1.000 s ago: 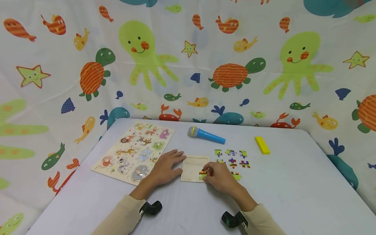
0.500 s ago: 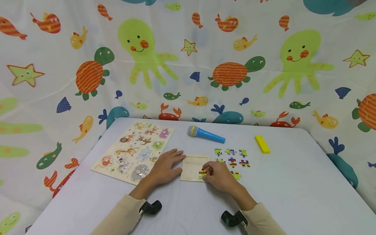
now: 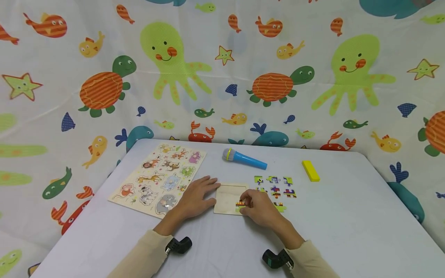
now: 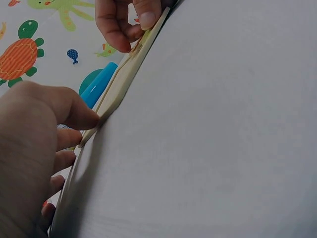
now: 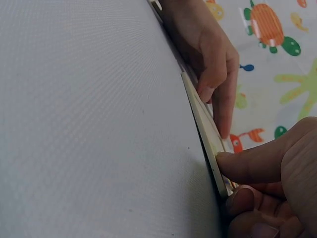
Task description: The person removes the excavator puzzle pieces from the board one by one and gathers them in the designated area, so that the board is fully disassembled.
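In the head view a small square wooden puzzle tray (image 3: 226,197) lies between the two hands. My left hand (image 3: 196,199) rests at its left side, fingers extended, with the thumb and index finger touching the edge. A colourful jigsaw piece (image 3: 239,207) sits at the tray's lower right corner. My right hand (image 3: 259,208) pinches this piece with curled fingers, covering its right part. The right wrist view shows the right thumb (image 5: 247,166) over the tray's rim (image 5: 203,124). Beside the right hand are several loose jigsaw pieces (image 3: 288,193), some partly hidden by it.
A large animal peg puzzle board (image 3: 158,179) lies on the left of the white table (image 3: 347,216). Behind the tray is a blue toy microphone (image 3: 247,159). A yellow block (image 3: 310,171) lies at the right. A sea-animal curtain (image 3: 208,77) hangs along the back.
Both hands, the tray and the pieces hold nearly the same place. At the left, the curtain's pattern has shifted slightly leftward.
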The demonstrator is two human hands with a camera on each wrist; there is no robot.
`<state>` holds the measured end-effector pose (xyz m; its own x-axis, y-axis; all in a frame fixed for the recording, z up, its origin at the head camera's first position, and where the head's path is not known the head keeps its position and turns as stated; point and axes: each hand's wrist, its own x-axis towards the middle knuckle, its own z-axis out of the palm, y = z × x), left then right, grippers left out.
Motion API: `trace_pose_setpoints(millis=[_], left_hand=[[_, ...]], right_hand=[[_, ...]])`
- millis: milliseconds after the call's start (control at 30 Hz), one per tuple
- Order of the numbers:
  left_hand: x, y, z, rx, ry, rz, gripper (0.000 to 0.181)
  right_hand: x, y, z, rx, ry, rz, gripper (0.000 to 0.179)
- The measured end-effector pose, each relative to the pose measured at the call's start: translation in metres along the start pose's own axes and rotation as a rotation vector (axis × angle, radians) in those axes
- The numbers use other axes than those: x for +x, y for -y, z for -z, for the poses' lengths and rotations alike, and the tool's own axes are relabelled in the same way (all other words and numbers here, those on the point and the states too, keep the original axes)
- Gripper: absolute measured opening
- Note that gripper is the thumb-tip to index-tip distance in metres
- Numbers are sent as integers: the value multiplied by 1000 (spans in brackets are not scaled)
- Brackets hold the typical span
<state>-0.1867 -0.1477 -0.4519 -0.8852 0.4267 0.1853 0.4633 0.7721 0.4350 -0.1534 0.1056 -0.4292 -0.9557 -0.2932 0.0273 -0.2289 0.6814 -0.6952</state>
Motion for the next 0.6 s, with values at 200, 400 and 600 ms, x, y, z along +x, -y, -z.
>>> trace_pose_setpoints(millis=[200, 400, 600], left_hand=[[0, -1, 0, -5, -11, -13, 52], [-1, -3, 2, -1, 2, -12, 51], [-2, -4, 4, 12, 14, -21, 51]], right_hand=[[-1, -1, 1, 9, -21, 27, 26], [-1, -1, 3, 39, -2, 32, 24], [-1, 0, 5, 73, 3, 65, 21]])
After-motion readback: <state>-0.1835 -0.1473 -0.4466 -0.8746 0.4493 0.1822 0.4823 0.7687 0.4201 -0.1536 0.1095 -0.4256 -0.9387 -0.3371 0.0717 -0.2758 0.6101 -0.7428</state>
